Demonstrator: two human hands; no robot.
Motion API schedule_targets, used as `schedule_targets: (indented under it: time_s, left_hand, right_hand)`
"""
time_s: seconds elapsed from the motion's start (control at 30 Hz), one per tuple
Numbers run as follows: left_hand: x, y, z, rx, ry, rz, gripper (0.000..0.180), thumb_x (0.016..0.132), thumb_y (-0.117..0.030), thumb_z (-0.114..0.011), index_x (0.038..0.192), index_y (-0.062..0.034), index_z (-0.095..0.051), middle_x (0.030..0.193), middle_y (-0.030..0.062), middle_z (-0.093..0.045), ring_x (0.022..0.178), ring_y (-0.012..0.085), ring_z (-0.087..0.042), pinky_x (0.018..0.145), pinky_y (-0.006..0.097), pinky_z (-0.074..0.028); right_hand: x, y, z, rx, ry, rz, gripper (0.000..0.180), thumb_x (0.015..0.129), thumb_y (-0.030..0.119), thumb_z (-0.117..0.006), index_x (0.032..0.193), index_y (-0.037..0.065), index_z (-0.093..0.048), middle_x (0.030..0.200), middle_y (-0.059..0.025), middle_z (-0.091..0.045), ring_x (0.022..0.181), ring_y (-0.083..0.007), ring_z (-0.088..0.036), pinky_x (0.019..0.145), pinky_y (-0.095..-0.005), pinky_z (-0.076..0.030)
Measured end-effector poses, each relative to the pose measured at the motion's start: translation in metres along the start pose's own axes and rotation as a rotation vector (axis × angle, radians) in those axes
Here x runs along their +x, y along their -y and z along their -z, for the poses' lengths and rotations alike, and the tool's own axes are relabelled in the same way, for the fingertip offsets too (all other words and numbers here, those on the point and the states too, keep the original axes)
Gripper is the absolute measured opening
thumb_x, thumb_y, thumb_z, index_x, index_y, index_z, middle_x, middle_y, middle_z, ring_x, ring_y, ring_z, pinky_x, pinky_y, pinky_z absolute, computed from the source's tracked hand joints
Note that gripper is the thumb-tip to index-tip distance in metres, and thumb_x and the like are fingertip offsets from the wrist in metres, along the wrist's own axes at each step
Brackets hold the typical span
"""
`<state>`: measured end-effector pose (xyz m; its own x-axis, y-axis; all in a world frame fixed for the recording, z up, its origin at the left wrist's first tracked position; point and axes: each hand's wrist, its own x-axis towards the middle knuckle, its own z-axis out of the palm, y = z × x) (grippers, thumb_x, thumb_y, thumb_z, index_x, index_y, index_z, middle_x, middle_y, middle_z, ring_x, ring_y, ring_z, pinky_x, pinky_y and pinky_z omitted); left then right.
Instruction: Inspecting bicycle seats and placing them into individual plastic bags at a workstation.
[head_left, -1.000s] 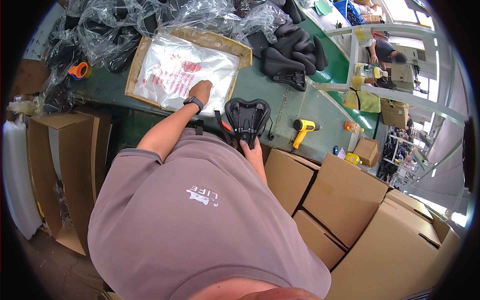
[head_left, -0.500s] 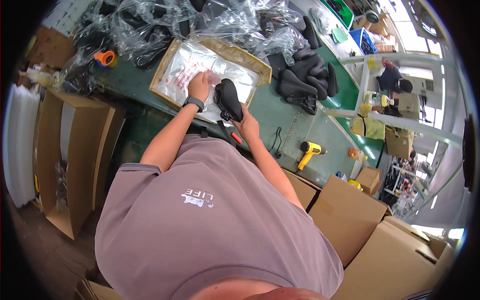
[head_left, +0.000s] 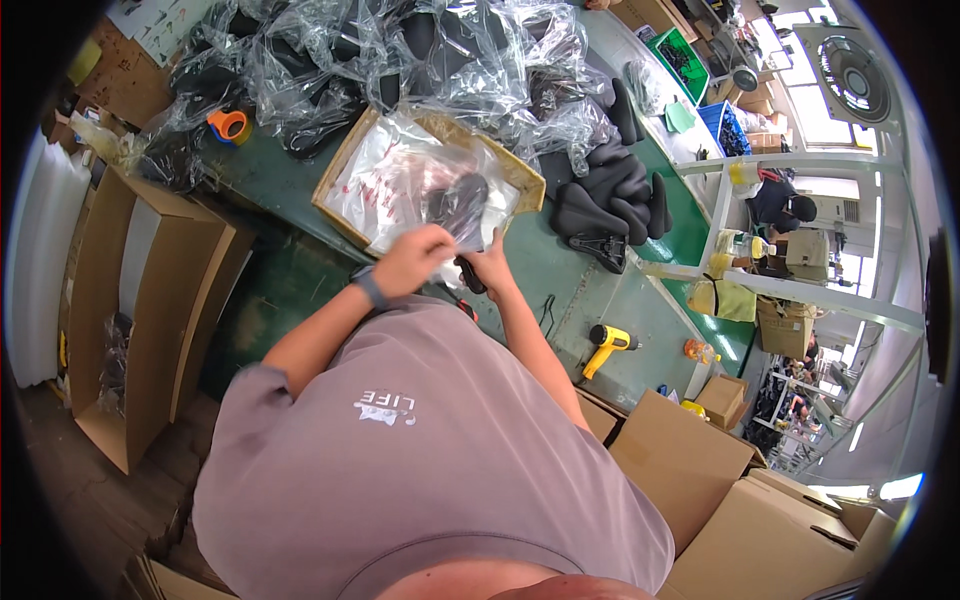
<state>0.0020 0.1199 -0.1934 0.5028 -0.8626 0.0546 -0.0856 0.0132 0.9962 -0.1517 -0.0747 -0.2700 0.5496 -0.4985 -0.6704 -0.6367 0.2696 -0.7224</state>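
Note:
A black bicycle saddle (head_left: 461, 206) now lies partly inside a clear plastic bag (head_left: 437, 178), over the shallow cardboard tray (head_left: 335, 192) of flat clear bags. Its rear end, nearest to me, sticks out of the bag. My right hand (head_left: 489, 267) is wrapped round that rear end. My left hand (head_left: 416, 260), with a dark watch on its wrist, is closed at the bag's near edge beside the saddle; its fingertips are slightly blurred. Just below the hands, a red-handled tool (head_left: 467, 309) is mostly hidden by my shirt.
Bagged saddles (head_left: 420, 45) are heaped along the far side of the green bench. Bare black saddles (head_left: 605, 205) lie right of the tray. A yellow heat gun (head_left: 608, 347), an orange tape roll (head_left: 229, 126) and open cardboard boxes (head_left: 690, 450) are around me.
The saddle, bare before, is now mostly covered by a clear bag. My left hand has come off the tray's bags and moved nearer to me, beside my right hand.

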Motion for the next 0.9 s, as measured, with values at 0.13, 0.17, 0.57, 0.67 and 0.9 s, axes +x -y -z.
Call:
schedule_targets:
  time_s: [0.13, 0.17, 0.57, 0.67, 0.9]
  left_hand:
    - [-0.034, -0.003, 0.077, -0.601, -0.003, 0.438, 0.024, 0.114, -0.027, -0.071, 0.127, -0.0067, -0.071, 0.100, -0.0024, -0.069, 0.081, 0.0049, -0.059, 0.073, 0.024, -0.049]
    - [-0.036, -0.012, 0.076, -0.592, -0.003, 0.440, 0.024, 0.114, -0.027, -0.071, 0.127, -0.0067, -0.071, 0.100, -0.0024, -0.069, 0.081, 0.0049, -0.059, 0.073, 0.024, -0.049]
    - [0.036, -0.050, 0.131, -0.929, -0.638, 0.357, 0.029, 0.108, -0.027, -0.077, 0.131, -0.0089, -0.075, 0.116, 0.0032, -0.078, 0.091, 0.0147, -0.075, 0.077, 0.035, -0.066]
    - [0.100, -0.085, 0.265, -1.068, -0.606, 0.115, 0.046, 0.112, -0.044, -0.070, 0.143, -0.0098, -0.068, 0.120, 0.0065, -0.079, 0.091, 0.0190, -0.077, 0.068, 0.035, -0.068]
    - [0.204, -0.009, 0.416, 0.175, -1.184, -0.131, 0.077, 0.110, -0.059, -0.064, 0.151, 0.0056, -0.062, 0.146, 0.0291, -0.070, 0.135, 0.0400, -0.067, 0.114, 0.046, -0.051]
  right_hand:
    - [-0.036, 0.053, 0.012, 0.431, 0.211, -0.033, 0.039, 0.112, 0.012, -0.061, 0.147, 0.003, -0.048, 0.099, -0.0202, -0.077, 0.068, -0.0256, -0.076, 0.053, -0.0394, -0.062]
    - [-0.037, 0.052, 0.009, 0.371, 0.093, 0.060, 0.031, 0.111, 0.015, -0.065, 0.138, 0.004, -0.056, 0.099, -0.0189, -0.077, 0.065, -0.0239, -0.074, 0.054, -0.0384, -0.060]
    - [-0.093, 0.082, -0.011, -0.099, -0.162, 0.618, 0.026, 0.110, 0.017, -0.074, 0.123, -0.005, -0.079, 0.115, -0.0144, -0.084, 0.104, -0.0189, -0.078, 0.094, -0.0345, -0.060]
    - [-0.079, 0.061, -0.001, 0.015, -0.138, 0.444, 0.028, 0.112, 0.022, -0.074, 0.117, -0.005, -0.079, 0.110, -0.0119, -0.083, 0.098, -0.0154, -0.078, 0.090, -0.0323, -0.060]
    - [-0.071, 0.049, 0.006, -0.587, -0.156, 0.577, 0.037, 0.107, 0.021, -0.077, 0.139, 0.002, -0.075, 0.127, -0.0164, -0.079, 0.118, -0.0234, -0.075, 0.097, -0.0363, -0.061]
